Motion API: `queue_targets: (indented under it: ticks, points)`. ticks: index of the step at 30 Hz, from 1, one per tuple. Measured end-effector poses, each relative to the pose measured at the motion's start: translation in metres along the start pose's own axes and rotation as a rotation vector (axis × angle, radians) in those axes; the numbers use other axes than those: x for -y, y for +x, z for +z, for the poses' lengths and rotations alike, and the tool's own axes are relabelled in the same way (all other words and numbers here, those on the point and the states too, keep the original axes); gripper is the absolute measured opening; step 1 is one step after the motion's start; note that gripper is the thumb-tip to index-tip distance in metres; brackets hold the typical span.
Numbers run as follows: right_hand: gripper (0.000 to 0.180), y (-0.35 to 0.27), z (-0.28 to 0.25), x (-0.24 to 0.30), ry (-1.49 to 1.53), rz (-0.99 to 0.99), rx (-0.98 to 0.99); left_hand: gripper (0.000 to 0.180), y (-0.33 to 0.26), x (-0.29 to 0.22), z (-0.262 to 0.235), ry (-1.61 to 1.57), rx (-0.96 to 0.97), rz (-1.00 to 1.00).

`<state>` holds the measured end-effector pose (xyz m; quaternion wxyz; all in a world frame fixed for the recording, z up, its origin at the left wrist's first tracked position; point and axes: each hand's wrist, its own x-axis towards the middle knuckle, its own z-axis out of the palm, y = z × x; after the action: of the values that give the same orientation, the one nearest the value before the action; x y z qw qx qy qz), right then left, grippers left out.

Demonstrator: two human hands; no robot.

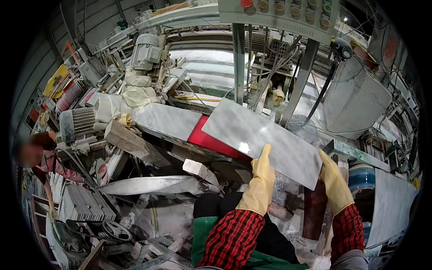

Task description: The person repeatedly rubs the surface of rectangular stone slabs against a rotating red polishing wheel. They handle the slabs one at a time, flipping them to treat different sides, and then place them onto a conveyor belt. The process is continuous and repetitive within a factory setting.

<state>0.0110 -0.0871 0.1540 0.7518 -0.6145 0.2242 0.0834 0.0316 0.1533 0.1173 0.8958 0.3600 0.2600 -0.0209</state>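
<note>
Slabs: I count two grey stone slabs, one in my hands (265, 135), one lying flat on the machine bed (166, 120) (a red strip (211, 141) shows between them).
Gloves: two, both yellow.
Left hand (262, 180): fingers pressed flat together on the held slab's near edge.
Right hand (334, 180): clasping its lower right corner.
Held slab axis: long side runs upper left to lower right, tilted, raised above the bed.
</note>
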Motion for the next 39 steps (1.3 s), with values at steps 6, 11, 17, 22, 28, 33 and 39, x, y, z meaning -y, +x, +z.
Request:
queue_targets:
  ticks: [6,11,17,22,28,33,39]
  points:
    - [0.046,0.034,0.007,-0.03,0.174,-0.225,0.007,0.037,0.018,0.011,-0.005,-0.184,-0.032,0.07]
    - [0.049,0.035,0.032,-0.019,0.099,-0.258,-0.036,0.056,0.025,0.01,-0.011,-0.436,-0.046,0.058]
    - [0.048,0.033,0.063,-0.017,0.052,-0.247,-0.002,0.059,0.019,0.001,-0.016,-0.553,-0.116,0.071]
    - [0.048,0.041,0.062,-0.024,0.06,-0.179,-0.026,0.065,-0.001,0.028,0.0,-0.332,-0.263,0.12]
    - [0.053,0.065,0.062,-0.038,-0.002,-0.19,-0.047,0.058,-0.02,0.064,0.022,-0.22,-0.141,0.035]
    - [0.054,0.068,0.079,-0.042,-0.056,-0.187,-0.064,0.049,-0.001,0.076,0.022,-0.368,-0.173,0.028]
    - [0.051,0.061,0.104,-0.041,0.01,-0.197,-0.046,0.051,0.008,0.059,0.016,-0.42,-0.211,0.057]
